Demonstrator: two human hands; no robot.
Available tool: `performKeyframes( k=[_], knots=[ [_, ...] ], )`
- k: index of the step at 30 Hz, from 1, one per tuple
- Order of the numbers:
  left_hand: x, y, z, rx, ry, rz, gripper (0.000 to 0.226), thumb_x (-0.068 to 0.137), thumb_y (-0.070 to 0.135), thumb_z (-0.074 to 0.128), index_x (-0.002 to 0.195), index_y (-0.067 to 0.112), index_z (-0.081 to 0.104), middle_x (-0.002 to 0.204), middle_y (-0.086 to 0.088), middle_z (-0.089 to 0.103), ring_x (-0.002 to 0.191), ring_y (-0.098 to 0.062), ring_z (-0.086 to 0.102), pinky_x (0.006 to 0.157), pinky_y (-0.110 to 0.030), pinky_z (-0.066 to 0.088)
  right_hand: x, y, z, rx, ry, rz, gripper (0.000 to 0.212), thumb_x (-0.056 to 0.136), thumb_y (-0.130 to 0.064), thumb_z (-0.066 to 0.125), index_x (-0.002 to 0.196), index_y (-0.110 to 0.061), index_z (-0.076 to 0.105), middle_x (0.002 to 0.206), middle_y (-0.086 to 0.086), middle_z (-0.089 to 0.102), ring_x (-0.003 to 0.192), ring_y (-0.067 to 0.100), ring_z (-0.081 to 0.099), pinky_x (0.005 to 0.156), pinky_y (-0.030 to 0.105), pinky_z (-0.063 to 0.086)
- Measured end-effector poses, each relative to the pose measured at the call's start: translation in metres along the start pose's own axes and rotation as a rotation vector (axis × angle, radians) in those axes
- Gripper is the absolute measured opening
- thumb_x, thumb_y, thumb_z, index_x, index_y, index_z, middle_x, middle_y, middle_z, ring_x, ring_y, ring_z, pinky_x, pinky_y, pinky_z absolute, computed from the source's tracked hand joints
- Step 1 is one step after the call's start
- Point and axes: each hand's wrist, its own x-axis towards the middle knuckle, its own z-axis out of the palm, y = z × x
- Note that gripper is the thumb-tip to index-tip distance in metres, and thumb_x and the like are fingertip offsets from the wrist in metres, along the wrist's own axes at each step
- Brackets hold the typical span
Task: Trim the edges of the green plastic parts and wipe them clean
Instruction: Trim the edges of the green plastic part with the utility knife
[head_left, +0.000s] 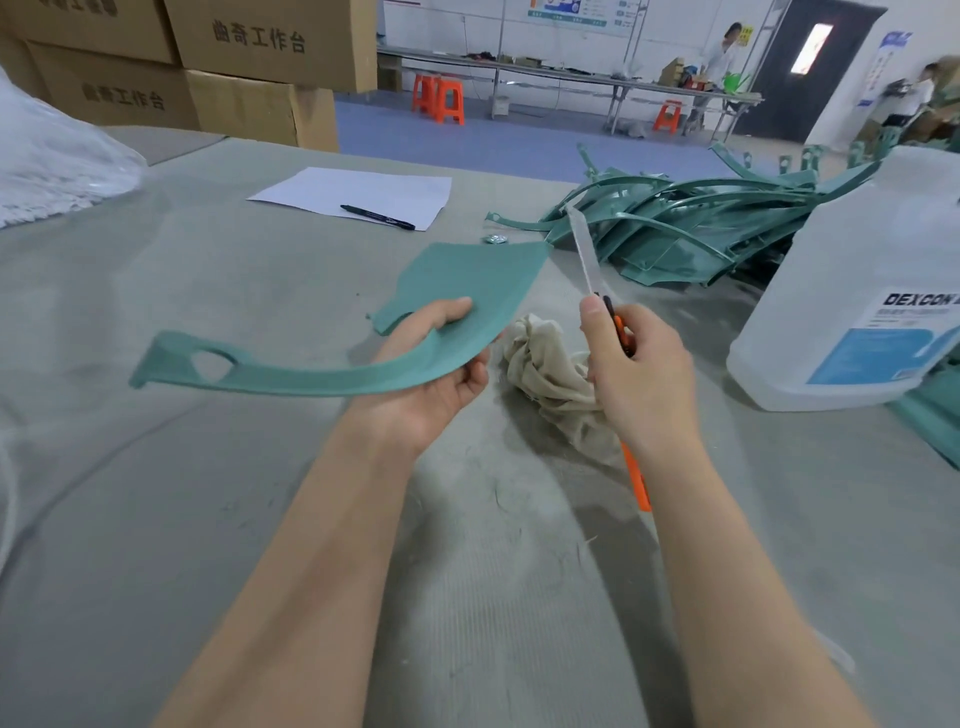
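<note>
Left hand (431, 374): holds the green plastic part (467, 291) above the counter (208, 493), thumb on top of the flat panel, fingers curled underneath.
Green plastic part: a broad flat panel that narrows into a long curved arm sweeping out to the left, with a rounded triangular hole near the far end.
Right hand (639, 374): wrapped round a utility knife (586, 254), thumb laid up along the orange handle; the tail of the handle pokes out below the wrist.
Utility knife: long blade extended, pointing up and away from the person – just beside the panel's right edge, not touching it.
Cloth (545, 364): a crumpled beige rag lying on the counter between the two hands, partly behind the right one.
Pile of green parts (675, 228): heaped at the far right of the counter, beyond the blade tip.
Jug (857, 291): large translucent white container with a blue label reading DEXCON, standing at the right, next to the pile.
Sheet of paper (363, 195): white, lying flat on the far side – a black pen (377, 217) rests on it.
Cardboard boxes (260, 47): stacked at the back left.
Plastic bag (52, 156): clear, bulging in at the left edge.
</note>
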Motion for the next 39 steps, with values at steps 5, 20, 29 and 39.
performKeyframes(
  k=[5,20,29,39],
  knots=[
    [-0.003,0.002,-0.002,-0.005,0.015,0.001,0.012,0.09,0.015,0.054,0.082,0.011,0.061,0.061,-0.003,0.063,0.042,-0.007,0.05,0.044,-0.016,0.043,-0.001,0.005,0.004,-0.099,0.034,-0.029,0.039,0.097,-0.053,0.041,0.067,-0.028,0.041,0.062,-0.01,0.045,0.065,0.012,0.049,0.059,0.033,0.034],
    [-0.004,0.001,0.001,-0.015,0.003,-0.024,0.017,0.09,0.014,0.049,0.076,0.011,0.057,0.055,-0.003,0.06,0.039,-0.006,0.045,0.042,-0.014,0.039,-0.001,0.013,0.012,-0.17,0.023,-0.057,0.041,0.098,-0.051,0.042,0.072,-0.021,0.052,0.06,-0.008,0.048,0.061,0.008,0.046,0.058,0.032,0.032],
    [0.002,-0.003,-0.002,-0.111,0.058,0.014,0.019,0.09,0.012,0.05,0.071,0.013,0.051,0.051,0.0,0.049,0.038,-0.007,0.038,0.04,-0.016,0.035,-0.017,-0.001,0.025,-0.115,-0.098,-0.144,0.034,0.097,-0.048,0.045,0.092,-0.02,0.063,0.071,-0.002,0.064,0.076,0.022,0.058,0.071,0.039,0.047],
    [0.007,-0.004,-0.004,-0.212,0.034,0.055,0.029,0.091,0.009,0.041,0.064,0.013,0.048,0.049,0.004,0.04,0.038,-0.005,0.035,0.041,-0.015,0.032,-0.031,-0.012,0.035,-0.087,-0.187,-0.231,0.039,0.096,-0.048,0.047,0.086,-0.013,0.063,0.06,0.0,0.056,0.062,0.021,0.054,0.062,0.042,0.046]
  ],
)
